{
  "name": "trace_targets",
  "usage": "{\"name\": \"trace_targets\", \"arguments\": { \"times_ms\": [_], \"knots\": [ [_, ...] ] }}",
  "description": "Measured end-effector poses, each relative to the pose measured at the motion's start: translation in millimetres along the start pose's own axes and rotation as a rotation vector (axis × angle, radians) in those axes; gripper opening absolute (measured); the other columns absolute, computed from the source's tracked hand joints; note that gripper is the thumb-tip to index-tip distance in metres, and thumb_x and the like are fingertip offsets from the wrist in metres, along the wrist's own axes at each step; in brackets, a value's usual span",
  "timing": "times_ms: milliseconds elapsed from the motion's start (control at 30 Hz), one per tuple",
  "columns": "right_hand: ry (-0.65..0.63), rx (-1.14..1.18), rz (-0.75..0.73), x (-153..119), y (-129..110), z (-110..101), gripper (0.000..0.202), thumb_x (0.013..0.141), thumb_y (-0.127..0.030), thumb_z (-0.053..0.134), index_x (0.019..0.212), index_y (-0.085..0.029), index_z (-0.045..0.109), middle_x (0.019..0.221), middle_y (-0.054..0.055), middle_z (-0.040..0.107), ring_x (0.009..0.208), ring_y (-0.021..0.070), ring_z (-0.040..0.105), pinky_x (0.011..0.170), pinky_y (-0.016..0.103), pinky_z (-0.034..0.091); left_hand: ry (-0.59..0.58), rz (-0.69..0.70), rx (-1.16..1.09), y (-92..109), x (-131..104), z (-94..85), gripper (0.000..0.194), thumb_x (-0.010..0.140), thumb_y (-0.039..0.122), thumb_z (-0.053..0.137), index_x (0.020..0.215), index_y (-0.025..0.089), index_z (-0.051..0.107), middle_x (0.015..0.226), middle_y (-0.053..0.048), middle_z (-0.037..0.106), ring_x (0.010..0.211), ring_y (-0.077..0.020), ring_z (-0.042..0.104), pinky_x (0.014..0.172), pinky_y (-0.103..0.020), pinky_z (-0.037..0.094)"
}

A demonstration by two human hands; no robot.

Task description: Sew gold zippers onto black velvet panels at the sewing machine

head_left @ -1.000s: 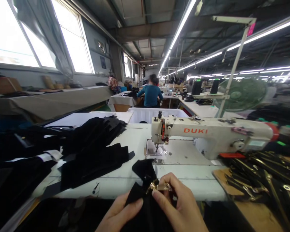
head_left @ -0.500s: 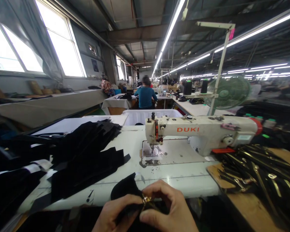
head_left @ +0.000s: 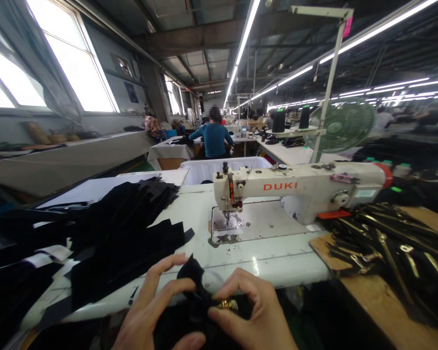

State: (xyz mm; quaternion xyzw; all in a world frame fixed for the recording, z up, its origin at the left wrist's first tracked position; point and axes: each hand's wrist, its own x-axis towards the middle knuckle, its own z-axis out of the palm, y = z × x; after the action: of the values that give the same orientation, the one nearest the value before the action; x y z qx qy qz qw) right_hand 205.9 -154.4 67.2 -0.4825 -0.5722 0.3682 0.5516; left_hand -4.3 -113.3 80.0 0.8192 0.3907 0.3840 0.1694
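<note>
Black fabric point(head_left: 191, 291) sits at the table's point(head_left: 237, 257) near edge, between your hands, in front of the sewing machine point(head_left: 295, 187). Your left hand point(head_left: 156, 306) is spread partly open, fingers against the cloth; your right point(head_left: 246, 306) pinches it beside a gold-coloured metal piece point(head_left: 226, 304), thumb and forefinger nearly closed.

Black cloth point(head_left: 195, 274); seemingly gold metal piece point(head_left: 225, 304).

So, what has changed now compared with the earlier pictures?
The left hand has loosened its pinch and spread its fingers at the black cloth, whose raised end looks narrower. The right hand still pinches at the gold fitting. The sewing machine stays put.
</note>
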Motion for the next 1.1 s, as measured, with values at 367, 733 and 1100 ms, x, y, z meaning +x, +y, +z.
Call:
{"name": "trace_targets", "arguments": {
  "times_ms": [367, 733, 1100],
  "knots": [
    [0.052, -0.466, -0.365, -5, 14, 3, 0.011, 0.08, -0.013, 0.056, 0.076, -0.02, 0.063, 0.068, 0.002, 0.058, 0.063, 0.0157, 0.055, 0.053, 0.026, 0.037, -0.127, 0.083, -0.127, -5, 5, 4.4, 0.014, 0.082, 0.015, 0.061, 0.088, 0.025, 0.052, 0.092, -0.004, 0.061, 0.087, -0.0198, 0.065, 0.077, -0.026, 0.055],
    [-0.238, -0.404, -0.056, -2, 5, -8, 0.01, 0.074, -0.011, 0.066, 0.073, -0.021, 0.063, 0.071, -0.002, 0.065, 0.064, 0.0127, 0.062, 0.058, 0.02, 0.042, -0.443, -0.193, -0.296, 1, 16, 8.5, 0.007, 0.085, 0.028, 0.063, 0.084, 0.023, 0.068, 0.081, 0.0, 0.068, 0.075, -0.0175, 0.064, 0.07, -0.023, 0.048],
    [-0.169, -0.429, -0.1, -1, 14, -8, 0.009, 0.074, -0.014, 0.066, 0.071, -0.02, 0.06, 0.068, -0.002, 0.062, 0.06, 0.0112, 0.06, 0.056, 0.018, 0.043, -0.23, -0.309, -0.391, -8, 7, 15.5, 0.014, 0.086, 0.035, 0.069, 0.079, 0.022, 0.072, 0.072, 0.0, 0.068, 0.068, -0.0174, 0.062, 0.063, -0.023, 0.045]
  ]
}}
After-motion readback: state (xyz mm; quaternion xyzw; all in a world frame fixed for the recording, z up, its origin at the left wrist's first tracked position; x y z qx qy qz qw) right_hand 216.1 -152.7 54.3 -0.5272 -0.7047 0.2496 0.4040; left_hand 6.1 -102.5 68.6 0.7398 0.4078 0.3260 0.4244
